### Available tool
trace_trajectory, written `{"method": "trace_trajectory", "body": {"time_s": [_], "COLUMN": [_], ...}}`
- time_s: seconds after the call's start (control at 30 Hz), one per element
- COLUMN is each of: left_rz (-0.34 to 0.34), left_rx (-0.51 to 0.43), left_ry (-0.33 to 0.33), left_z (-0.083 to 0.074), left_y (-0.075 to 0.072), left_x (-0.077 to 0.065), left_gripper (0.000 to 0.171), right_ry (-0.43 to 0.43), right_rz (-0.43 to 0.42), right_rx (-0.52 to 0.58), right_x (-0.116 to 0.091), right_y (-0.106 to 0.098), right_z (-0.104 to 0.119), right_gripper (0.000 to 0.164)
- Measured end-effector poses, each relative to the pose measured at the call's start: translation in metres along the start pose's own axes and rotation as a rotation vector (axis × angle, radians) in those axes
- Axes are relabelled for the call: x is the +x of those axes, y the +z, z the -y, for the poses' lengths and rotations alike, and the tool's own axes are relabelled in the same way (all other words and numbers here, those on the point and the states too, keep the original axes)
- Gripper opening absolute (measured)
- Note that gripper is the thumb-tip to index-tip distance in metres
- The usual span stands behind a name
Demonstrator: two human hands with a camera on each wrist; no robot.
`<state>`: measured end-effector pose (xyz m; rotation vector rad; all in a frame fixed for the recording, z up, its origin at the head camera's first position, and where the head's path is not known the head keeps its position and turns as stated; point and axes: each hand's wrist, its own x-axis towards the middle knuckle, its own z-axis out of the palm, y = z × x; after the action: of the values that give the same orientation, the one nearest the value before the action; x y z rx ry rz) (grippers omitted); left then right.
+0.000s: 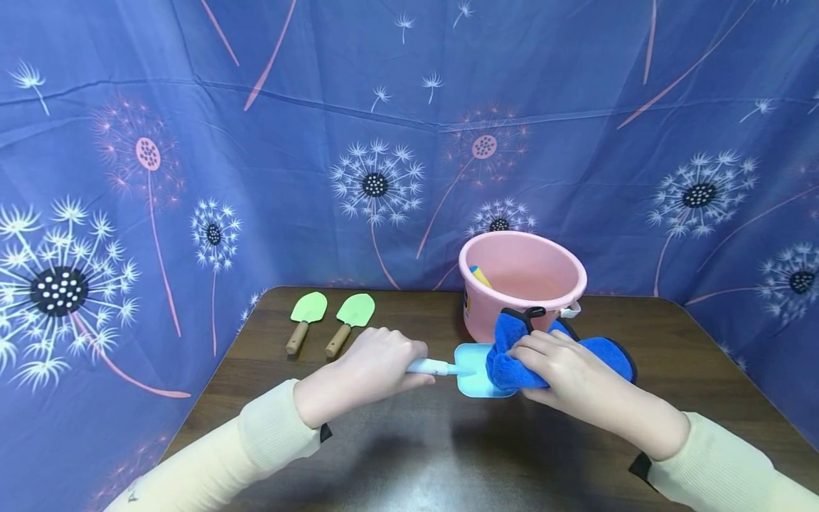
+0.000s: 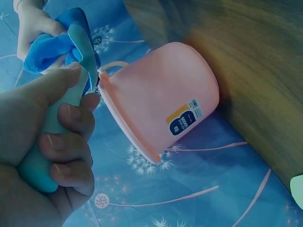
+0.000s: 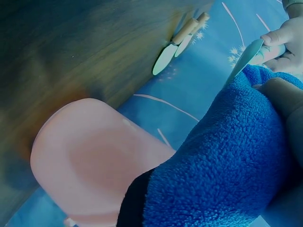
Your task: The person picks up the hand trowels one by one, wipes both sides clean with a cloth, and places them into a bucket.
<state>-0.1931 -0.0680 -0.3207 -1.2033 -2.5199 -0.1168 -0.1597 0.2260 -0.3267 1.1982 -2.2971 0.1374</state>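
Head view: the left hand [image 1: 377, 363] is closed firmly round the handle [image 1: 427, 366] of a light-blue shovel [image 1: 472, 382], fingers curled with no visible gap. The right hand [image 1: 566, 359] has its fingers bent over a bunched blue cloth [image 1: 512, 363] with black edging, which covers the far end of the blade. The shovel lies between the two hands, to the right of the left and to the left of the right; its long axis runs nearly level across the view, handle toward the left hand, blade toward the right. The left hand is nearer the handle; the right meets the blade by way of the cloth. A pink bucket [image 1: 480, 313] stands on the wooden table [image 1: 237, 377] just beyond the cloth, a yellow-and-blue item [image 1: 481, 276] inside it. Two green trowels with wooden grips, one left [image 1: 309, 308] and one right [image 1: 355, 311], lie beyond the left hand. Left wrist view: thumb and fingers wrap the handle, its butt emerging below the fist; the blade points away from this hand, toward the cloth and the right hand. Right wrist view: the blade appears nearly edge-on, its near end against the cloth; the right hand's grip is partly hidden here, and finger pressure cannot be determined.
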Motion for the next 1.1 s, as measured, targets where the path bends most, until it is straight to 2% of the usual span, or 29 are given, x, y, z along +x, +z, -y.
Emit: {"method": "trace_trajectory", "body": {"time_s": [0.13,0.6,0.73,0.9,1.1], "left_rz": [0.003,0.036,0.049,0.027,0.020], "left_rx": [0.010,-0.013,-0.038,-0.047,-0.055], "left_ry": [0.006,0.017,0.018,0.020,0.019], "left_z": [0.003,0.011,0.013,0.017,0.020], "left_y": [-0.001,0.001,0.001,0.002,0.002], "left_x": [-0.005,-0.019,-0.024,-0.027,-0.028], "left_gripper": [0.036,0.036,0.035,0.037,0.036], "right_ry": [-0.004,0.049,0.044,0.029,0.047], "right_rz": [-0.025,-0.015,-0.025,-0.041,-0.036], "right_rx": [0.007,0.017,0.026,0.024,-0.004], "right_x": [-0.003,-0.014,-0.017,-0.022,-0.027], "right_y": [0.001,0.005,0.007,0.008,0.006], "right_z": [0.000,0.001,0.000,-0.004,-0.006], "right_gripper": [0.057,0.060,0.057,0.040,0.045]}}
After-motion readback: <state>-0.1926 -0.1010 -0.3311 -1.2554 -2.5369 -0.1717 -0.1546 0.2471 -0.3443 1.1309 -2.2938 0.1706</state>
